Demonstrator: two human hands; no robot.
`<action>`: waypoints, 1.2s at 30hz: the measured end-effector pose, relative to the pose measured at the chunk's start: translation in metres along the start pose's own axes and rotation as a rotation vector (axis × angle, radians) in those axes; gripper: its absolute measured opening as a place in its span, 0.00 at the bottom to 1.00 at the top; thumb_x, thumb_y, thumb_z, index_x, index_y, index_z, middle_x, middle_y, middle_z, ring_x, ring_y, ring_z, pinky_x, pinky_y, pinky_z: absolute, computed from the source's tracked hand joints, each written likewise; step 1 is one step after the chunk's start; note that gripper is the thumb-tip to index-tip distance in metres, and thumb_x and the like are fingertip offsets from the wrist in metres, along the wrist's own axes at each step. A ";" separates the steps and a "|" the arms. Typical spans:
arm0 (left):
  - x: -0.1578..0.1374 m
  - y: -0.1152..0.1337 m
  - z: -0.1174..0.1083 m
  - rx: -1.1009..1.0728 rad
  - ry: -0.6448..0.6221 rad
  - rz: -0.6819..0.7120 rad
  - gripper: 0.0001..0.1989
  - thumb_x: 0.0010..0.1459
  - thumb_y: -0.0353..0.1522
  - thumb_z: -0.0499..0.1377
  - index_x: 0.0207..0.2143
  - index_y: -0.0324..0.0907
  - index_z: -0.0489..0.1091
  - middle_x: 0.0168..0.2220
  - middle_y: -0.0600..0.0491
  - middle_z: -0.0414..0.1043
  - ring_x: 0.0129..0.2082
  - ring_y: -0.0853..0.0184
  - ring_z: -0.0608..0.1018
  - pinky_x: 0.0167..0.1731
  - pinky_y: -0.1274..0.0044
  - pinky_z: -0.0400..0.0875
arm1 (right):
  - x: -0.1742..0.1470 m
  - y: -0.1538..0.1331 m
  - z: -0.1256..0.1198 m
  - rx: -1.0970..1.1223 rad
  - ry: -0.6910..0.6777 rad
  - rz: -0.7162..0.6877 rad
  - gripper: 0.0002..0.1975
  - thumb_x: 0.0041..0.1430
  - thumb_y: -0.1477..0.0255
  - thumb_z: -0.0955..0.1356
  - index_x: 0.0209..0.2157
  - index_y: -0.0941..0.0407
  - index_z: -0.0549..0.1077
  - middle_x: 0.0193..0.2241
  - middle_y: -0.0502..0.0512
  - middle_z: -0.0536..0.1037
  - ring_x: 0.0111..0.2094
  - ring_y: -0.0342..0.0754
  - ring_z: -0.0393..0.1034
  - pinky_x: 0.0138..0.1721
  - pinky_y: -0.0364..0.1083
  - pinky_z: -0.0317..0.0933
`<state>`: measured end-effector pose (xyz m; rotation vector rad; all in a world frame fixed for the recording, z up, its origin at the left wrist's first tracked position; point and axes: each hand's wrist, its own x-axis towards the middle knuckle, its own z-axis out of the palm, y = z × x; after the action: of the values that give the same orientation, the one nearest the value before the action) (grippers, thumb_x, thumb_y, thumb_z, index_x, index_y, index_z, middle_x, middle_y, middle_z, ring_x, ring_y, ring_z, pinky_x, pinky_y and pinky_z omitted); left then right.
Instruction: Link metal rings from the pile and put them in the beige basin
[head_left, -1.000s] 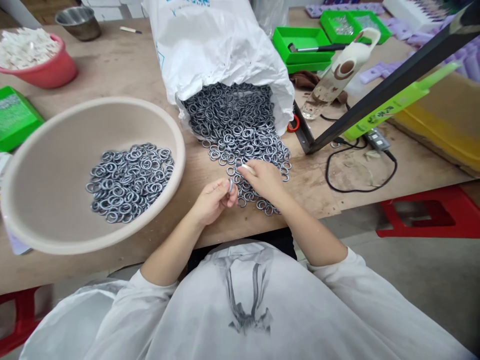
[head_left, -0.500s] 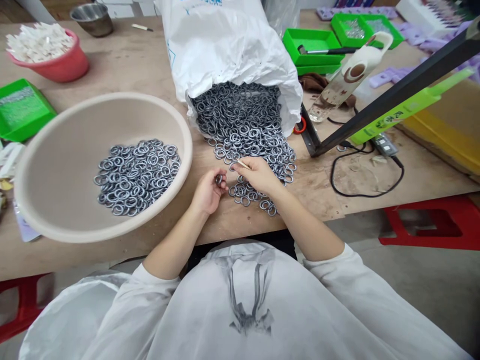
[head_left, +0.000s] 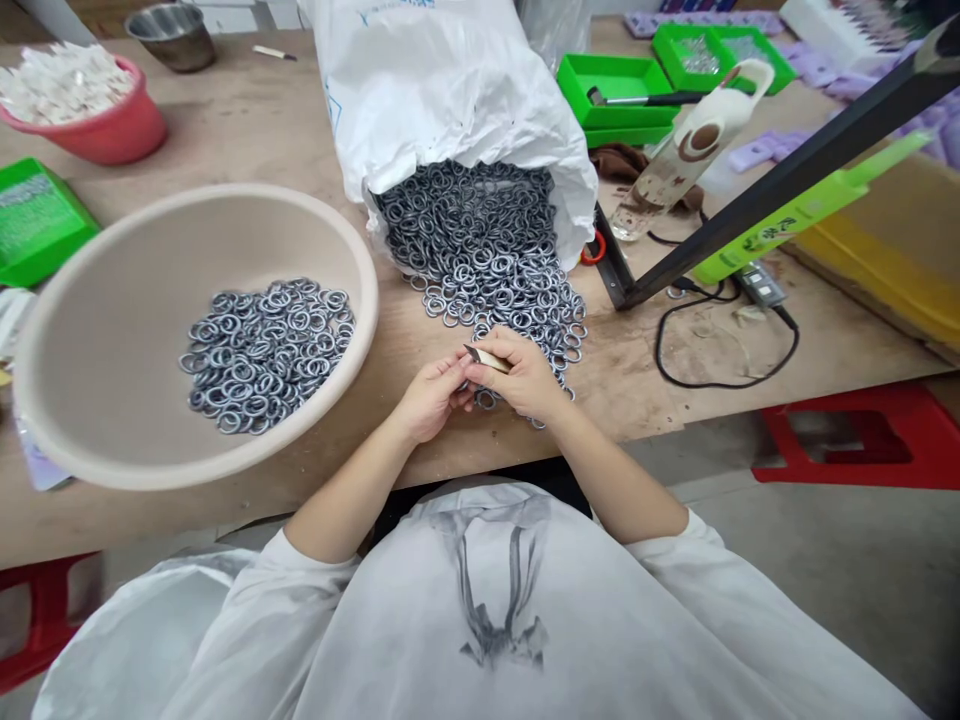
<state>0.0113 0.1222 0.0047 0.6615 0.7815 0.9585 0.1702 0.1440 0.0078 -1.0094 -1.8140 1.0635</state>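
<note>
My right hand (head_left: pixel 523 375) is closed around a small tool with a pale flat handle (head_left: pixel 489 359) and a dark slanted tip. That tip points left, over the fingers of my left hand (head_left: pixel 431 398). My left hand is closed as well, touching the right; a bit of a grey metal ring (head_left: pixel 463 386) shows at its fingertips, mostly hidden. Behind and beneath the hands spreads a pile of grey metal rings (head_left: pixel 517 290), spilling from the mouth of a white sack (head_left: pixel 450 100). Many more such rings (head_left: pixel 266 355) lie in a large beige basin (head_left: pixel 112 270) on the left.
Green trays (head_left: pixel 615 78) stand at the back right, one with a hammer-like tool across it. A bottle (head_left: pixel 679 150), a slanting black metal bar (head_left: pixel 780 185) and a cable (head_left: pixel 720 385) occupy the right. At left are a red bowl (head_left: pixel 120 125) and a metal bowl (head_left: pixel 174 40).
My hands have come together, the left moving right to meet the other. The tool in my right hand has turned so its dark tip shows. The view has shifted slightly.
</note>
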 end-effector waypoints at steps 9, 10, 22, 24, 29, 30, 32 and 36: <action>0.002 0.002 -0.001 -0.038 0.039 0.044 0.21 0.49 0.43 0.70 0.22 0.39 0.65 0.19 0.60 0.59 0.17 0.77 0.61 0.17 0.83 0.64 | -0.010 -0.013 0.003 -0.362 0.076 0.030 0.29 0.66 0.47 0.57 0.29 0.56 0.74 0.28 0.53 0.73 0.32 0.46 0.66 0.34 0.45 0.54; 0.003 0.001 -0.001 -0.044 0.049 0.045 0.20 0.49 0.43 0.69 0.23 0.39 0.65 0.19 0.60 0.59 0.17 0.77 0.61 0.17 0.83 0.64 | -0.012 -0.015 0.003 -0.439 0.034 0.027 0.29 0.67 0.48 0.57 0.29 0.55 0.74 0.28 0.53 0.73 0.31 0.46 0.65 0.32 0.45 0.52; 0.001 0.003 -0.001 -0.066 0.026 0.013 0.19 0.50 0.41 0.69 0.22 0.38 0.64 0.18 0.60 0.57 0.17 0.77 0.61 0.18 0.83 0.64 | -0.014 -0.014 0.014 -0.586 -0.031 0.074 0.26 0.68 0.51 0.57 0.28 0.55 0.72 0.28 0.53 0.74 0.29 0.45 0.65 0.30 0.45 0.47; -0.001 0.003 -0.001 -0.056 -0.023 0.007 0.21 0.50 0.42 0.69 0.20 0.39 0.63 0.18 0.60 0.56 0.17 0.77 0.61 0.18 0.82 0.65 | -0.008 -0.007 0.011 -0.567 0.028 0.140 0.26 0.68 0.51 0.57 0.26 0.54 0.70 0.25 0.51 0.72 0.28 0.45 0.64 0.29 0.44 0.47; -0.005 0.002 -0.002 -0.010 -0.180 -0.012 0.22 0.51 0.44 0.69 0.20 0.38 0.65 0.20 0.57 0.59 0.18 0.76 0.61 0.21 0.80 0.67 | 0.009 0.009 -0.015 -0.674 0.230 0.307 0.27 0.69 0.51 0.57 0.24 0.54 0.69 0.21 0.51 0.70 0.25 0.46 0.61 0.28 0.45 0.44; -0.004 0.002 -0.003 -0.020 -0.147 0.003 0.21 0.51 0.43 0.69 0.21 0.37 0.67 0.21 0.57 0.61 0.19 0.76 0.62 0.21 0.80 0.68 | 0.011 0.010 -0.018 -0.718 0.221 0.298 0.26 0.68 0.51 0.58 0.27 0.54 0.72 0.24 0.52 0.73 0.26 0.47 0.63 0.28 0.45 0.45; 0.001 0.004 -0.007 -0.050 -0.053 0.037 0.17 0.51 0.40 0.69 0.26 0.36 0.71 0.24 0.56 0.65 0.20 0.77 0.65 0.23 0.81 0.69 | 0.014 0.010 -0.018 -0.810 0.148 0.270 0.22 0.66 0.51 0.62 0.34 0.54 0.76 0.33 0.55 0.78 0.31 0.49 0.68 0.30 0.45 0.47; 0.011 0.009 -0.015 -0.127 0.089 0.056 0.12 0.53 0.31 0.66 0.41 0.38 0.75 0.29 0.55 0.70 0.23 0.76 0.70 0.25 0.82 0.72 | 0.020 0.012 -0.007 -0.966 -0.011 0.284 0.16 0.63 0.58 0.67 0.45 0.53 0.77 0.43 0.59 0.77 0.35 0.52 0.71 0.30 0.46 0.48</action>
<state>-0.0012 0.1377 -0.0001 0.5358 0.7771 1.0853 0.1721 0.1680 0.0043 -1.8503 -2.2710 0.2719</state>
